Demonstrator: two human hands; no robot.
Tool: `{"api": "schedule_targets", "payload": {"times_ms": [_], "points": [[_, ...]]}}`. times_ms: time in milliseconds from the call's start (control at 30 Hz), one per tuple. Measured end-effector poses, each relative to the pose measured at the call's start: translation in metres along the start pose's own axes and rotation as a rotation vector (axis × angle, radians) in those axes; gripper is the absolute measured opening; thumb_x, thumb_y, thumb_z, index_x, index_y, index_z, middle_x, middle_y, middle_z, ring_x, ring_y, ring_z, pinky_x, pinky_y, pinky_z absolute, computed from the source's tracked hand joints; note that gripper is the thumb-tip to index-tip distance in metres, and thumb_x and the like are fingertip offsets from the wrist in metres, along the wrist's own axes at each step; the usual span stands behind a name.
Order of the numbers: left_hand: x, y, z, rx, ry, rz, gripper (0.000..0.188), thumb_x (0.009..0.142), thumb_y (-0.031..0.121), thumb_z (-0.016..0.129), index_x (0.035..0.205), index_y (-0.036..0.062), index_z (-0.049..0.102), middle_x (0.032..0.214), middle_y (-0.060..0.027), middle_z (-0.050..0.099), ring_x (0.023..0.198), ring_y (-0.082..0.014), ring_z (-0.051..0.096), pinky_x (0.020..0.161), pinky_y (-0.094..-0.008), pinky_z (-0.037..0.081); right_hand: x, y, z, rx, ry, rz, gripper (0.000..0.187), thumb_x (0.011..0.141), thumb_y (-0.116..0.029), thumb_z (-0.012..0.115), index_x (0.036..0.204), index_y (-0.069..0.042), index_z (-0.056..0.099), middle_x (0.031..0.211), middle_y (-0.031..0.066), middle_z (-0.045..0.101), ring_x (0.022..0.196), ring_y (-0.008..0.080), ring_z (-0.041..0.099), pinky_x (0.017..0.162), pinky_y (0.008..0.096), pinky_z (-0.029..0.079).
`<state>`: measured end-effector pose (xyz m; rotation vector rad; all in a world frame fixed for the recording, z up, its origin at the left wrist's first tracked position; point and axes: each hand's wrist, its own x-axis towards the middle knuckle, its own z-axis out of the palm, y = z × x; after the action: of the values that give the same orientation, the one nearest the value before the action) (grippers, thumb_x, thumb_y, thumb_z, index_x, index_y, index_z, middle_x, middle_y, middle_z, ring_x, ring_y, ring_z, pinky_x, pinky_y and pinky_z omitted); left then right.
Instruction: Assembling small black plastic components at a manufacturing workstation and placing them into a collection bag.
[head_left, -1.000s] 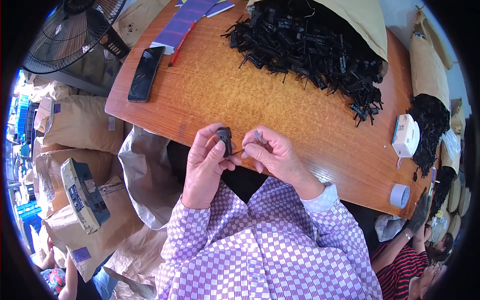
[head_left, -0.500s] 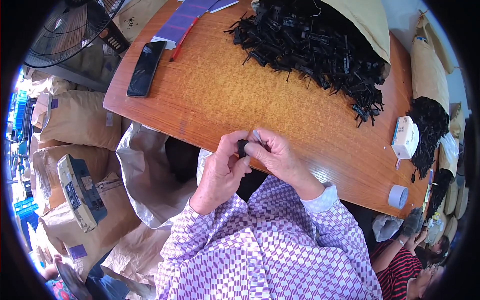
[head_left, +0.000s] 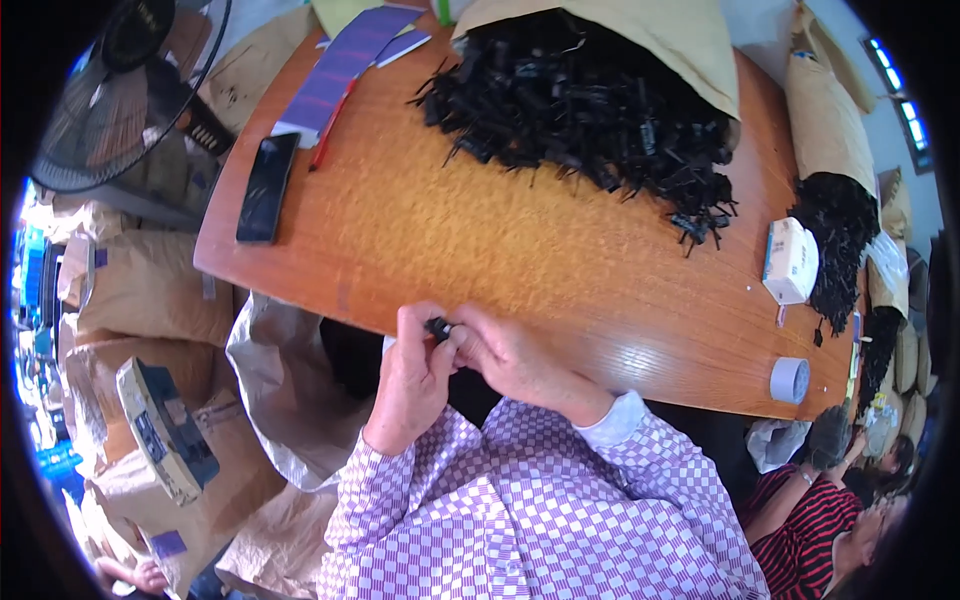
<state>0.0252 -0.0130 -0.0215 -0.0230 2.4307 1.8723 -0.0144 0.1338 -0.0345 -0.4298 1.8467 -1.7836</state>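
Just off the near edge of the wooden table (head_left: 400, 230), my two hands meet around a small black plastic part (head_left: 437, 327). My left hand (head_left: 408, 385) pinches it between thumb and fingers. My right hand (head_left: 510, 360) is closed, its thumb and fingertips pressed at the part's right side, where a small pale spot shows. Fingers hide most of the part. Farther back, a heap of black plastic parts (head_left: 590, 110) with thin stems spills out of a brown paper sack (head_left: 690, 60).
A phone (head_left: 266, 190), a red pen (head_left: 332, 125) and purple papers (head_left: 345, 65) lie at the left. Rightward are a white box (head_left: 791, 262), a tape roll (head_left: 789, 380) and another black heap (head_left: 835, 235). An open white sack (head_left: 275, 370) hangs below the edge. A striped-sleeved person (head_left: 810, 530) sits right.
Both hands have shifted left and slightly down in the picture, still together around the black part. The whole view has also moved a little, with the heap appearing farther left.
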Motion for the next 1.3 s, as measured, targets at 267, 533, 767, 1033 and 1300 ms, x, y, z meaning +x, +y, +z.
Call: {"api": "schedule_targets", "payload": {"times_ms": [267, 533, 767, 1033, 1300], "points": [[-0.003, -0.004, 0.000, 0.133, 0.189, 0.108, 0.027, 0.086, -0.006, 0.056, 0.108, 0.0007, 0.044, 0.074, -0.0127, 0.057, 0.066, -0.0211, 0.064, 0.057, -0.0304, 0.050, 0.006, -0.002, 0.005, -0.050, 0.070, -0.238, 0.021, 0.098, -0.023, 0.050, 0.100, -0.002, 0.054, 0.075, 0.0097, 0.058, 0.068, 0.0159, 0.058, 0.061, 0.0275, 0.047], [-0.030, -0.013, -0.072, 0.815, 0.367, -0.041, 0.025, 0.081, -0.003, 0.056, 0.104, 0.0043, 0.049, 0.061, -0.0097, 0.050, 0.053, -0.0234, 0.053, 0.058, -0.0339, 0.048, 0.068, -0.060, -0.124, -1.218, 0.531, -0.269, 0.031, 0.087, -0.033, 0.063, 0.098, -0.006, 0.055, 0.068, 0.0084, 0.062, 0.055, 0.0226, 0.060, 0.050, 0.0351, 0.048], [-0.026, -0.023, -0.078, 0.706, 0.446, 0.143, 0.025, 0.087, 0.004, 0.054, 0.112, 0.0048, 0.054, 0.098, -0.0077, 0.061, 0.083, -0.0172, 0.061, 0.065, -0.0275, 0.046, 0.086, -0.041, -0.156, -1.438, 0.513, -0.271, 0.025, 0.083, -0.022, 0.067, 0.093, -0.005, 0.053, 0.073, 0.0098, 0.065, 0.064, 0.0275, 0.066, 0.052, 0.0361, 0.050], [0.017, 0.028, -0.028, -0.400, -0.003, -0.216, 0.034, 0.099, 0.022, 0.047, 0.125, 0.0003, 0.050, 0.103, -0.0090, 0.063, 0.073, -0.0094, 0.059, 0.059, -0.0198, 0.043, 0.030, -0.044, -0.091, -0.818, 0.154, -0.459, 0.026, 0.081, -0.006, 0.066, 0.105, -0.006, 0.055, 0.086, 0.0120, 0.065, 0.072, 0.0303, 0.065, 0.060, 0.0364, 0.051], [0.019, -0.014, -0.013, -1.133, -0.408, -0.321, 0.047, 0.094, 0.032, 0.056, 0.131, 0.0056, 0.045, 0.099, -0.0158, 0.064, 0.071, -0.0143, 0.064, 0.052, -0.0178, 0.044, 0.007, -0.040, -0.061, -0.769, -0.086, -0.584, 0.040, 0.077, 0.000, 0.064, 0.114, -0.010, 0.057, 0.087, 0.0070, 0.064, 0.073, 0.0267, 0.066, 0.058, 0.0353, 0.052]]}}
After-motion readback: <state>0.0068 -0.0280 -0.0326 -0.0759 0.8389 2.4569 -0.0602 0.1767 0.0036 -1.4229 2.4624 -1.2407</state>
